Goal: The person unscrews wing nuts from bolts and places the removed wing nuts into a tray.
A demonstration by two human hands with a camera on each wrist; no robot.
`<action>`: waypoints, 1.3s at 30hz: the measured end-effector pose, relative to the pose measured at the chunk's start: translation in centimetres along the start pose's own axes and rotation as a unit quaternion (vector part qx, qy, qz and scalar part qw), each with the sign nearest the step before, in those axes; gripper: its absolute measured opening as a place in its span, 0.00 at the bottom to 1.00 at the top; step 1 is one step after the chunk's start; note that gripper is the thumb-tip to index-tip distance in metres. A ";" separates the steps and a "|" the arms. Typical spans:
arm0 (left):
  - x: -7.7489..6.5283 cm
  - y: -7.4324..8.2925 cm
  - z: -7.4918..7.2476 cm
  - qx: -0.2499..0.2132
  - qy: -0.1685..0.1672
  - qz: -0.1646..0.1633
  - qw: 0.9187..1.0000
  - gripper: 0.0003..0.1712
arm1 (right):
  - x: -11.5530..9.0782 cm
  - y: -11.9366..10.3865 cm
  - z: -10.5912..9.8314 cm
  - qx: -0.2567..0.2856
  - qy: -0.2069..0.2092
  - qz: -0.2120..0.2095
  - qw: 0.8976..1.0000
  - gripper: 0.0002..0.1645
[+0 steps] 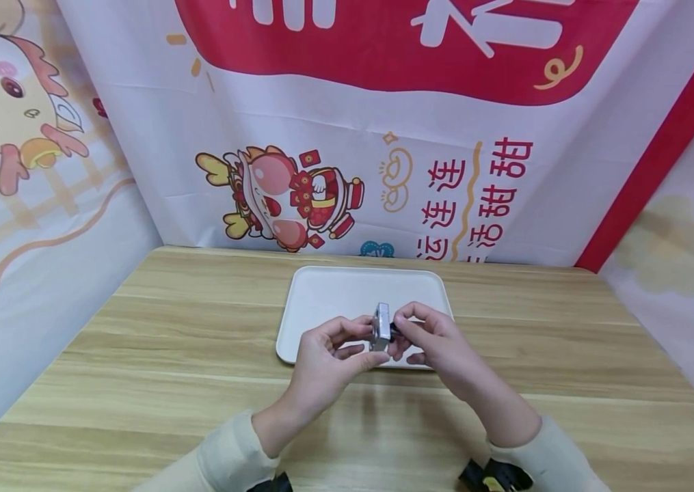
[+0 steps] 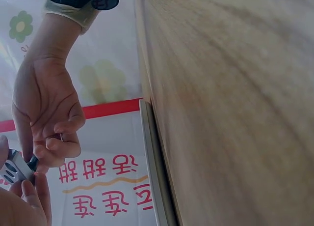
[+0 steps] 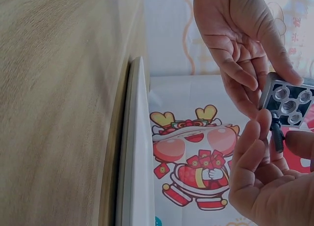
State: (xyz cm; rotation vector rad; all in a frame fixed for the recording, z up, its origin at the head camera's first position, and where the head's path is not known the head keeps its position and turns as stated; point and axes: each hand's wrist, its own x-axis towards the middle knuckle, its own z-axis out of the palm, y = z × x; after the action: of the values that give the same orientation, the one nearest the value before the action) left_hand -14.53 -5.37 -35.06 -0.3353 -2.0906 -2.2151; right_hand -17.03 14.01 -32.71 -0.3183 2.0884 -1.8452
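Head view: a silver metal block (image 1: 382, 326) is held up above a white tray (image 1: 325, 295).
The left hand (image 1: 329, 352) has its grip clamped on the block by its edges; the right hand (image 1: 435, 338) has its grip pinched round a dark pin-like piece (image 3: 277, 136) against the block. Both hands stand in front of the tray, hiding part of its near edge. The tray lies on a wood-grain bench (image 1: 187, 348), with pale sleeves (image 1: 232, 451) over its near side and a printed cloth (image 1: 334, 116) behind.
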 end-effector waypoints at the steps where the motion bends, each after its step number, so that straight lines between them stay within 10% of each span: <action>1: 0.0 0.0 0.0 0.002 -0.001 -0.001 1.000 0.18 | 0.0 0.0 0.0 0.000 0.001 0.002 1.000 0.10; 39: 0.2 0.0 -0.1 -0.009 0.021 -0.002 1.000 0.18 | 0.0 -0.1 -0.4 0.000 0.019 -0.068 0.998 0.17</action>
State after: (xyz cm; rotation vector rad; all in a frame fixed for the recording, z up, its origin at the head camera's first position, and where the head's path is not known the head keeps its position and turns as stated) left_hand -14.76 -5.45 -35.03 -0.2826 -2.0527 -2.2247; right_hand -17.22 14.35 -32.59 -0.4383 2.1398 -1.9422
